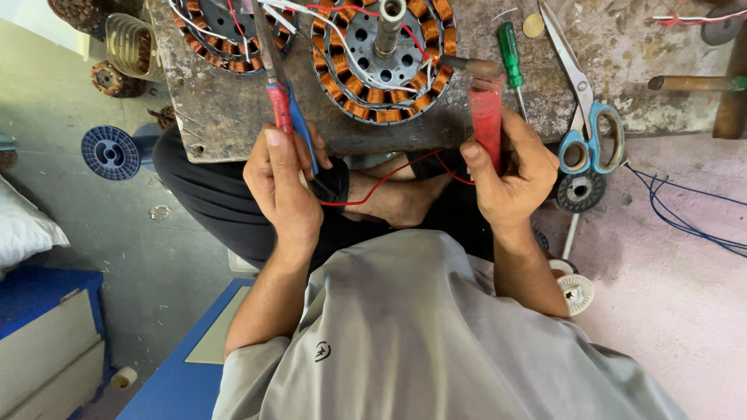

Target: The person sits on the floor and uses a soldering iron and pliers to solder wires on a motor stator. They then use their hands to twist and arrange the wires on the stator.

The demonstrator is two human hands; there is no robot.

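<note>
pliers pinched shut in the left hand, red-handled tool gripped tight in the right hand, both at the copper-wound stator's near edge; steady, small moves seem best.

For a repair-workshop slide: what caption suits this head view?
Left hand holds pliers, right hand a red-handled tool, at a copper-wound stator on a worn bench.

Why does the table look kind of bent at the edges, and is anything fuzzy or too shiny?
In the head view, the wide lens curves the workbench at the frame's edges. Light is soft and even, so shadows are faint. The left hand and right hand look sharp, as do the copper-wound stator and scissors. I see no strong glare and no real blur anywhere.
</note>
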